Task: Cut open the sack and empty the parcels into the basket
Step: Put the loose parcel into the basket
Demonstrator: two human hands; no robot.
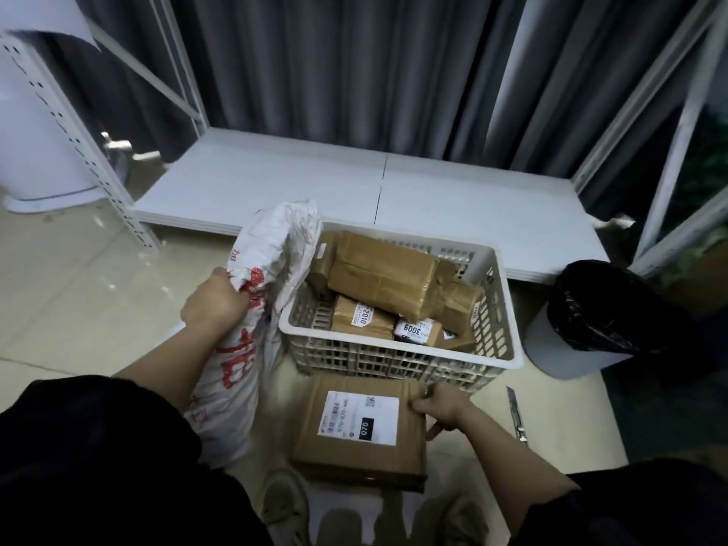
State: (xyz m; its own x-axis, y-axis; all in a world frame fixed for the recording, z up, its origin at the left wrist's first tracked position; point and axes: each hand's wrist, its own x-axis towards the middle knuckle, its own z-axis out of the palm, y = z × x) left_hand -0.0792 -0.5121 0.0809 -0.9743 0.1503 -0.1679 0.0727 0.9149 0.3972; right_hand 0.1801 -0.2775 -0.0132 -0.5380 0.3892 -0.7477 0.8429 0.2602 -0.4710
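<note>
Most parcels fill the basket; my left hand grips the slack sack, right hand pinches one floor parcel left.

Item, our own dress: black short sleeves, the left sleeve and the right sleeve, both forearms bare below them. Light grey-beige shoes, the left shoe and the right shoe, below the sleeves' hems.

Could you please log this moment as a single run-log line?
left hand grips sack | right hand grips box on floor | basket holds parcels | knife on floor
</note>
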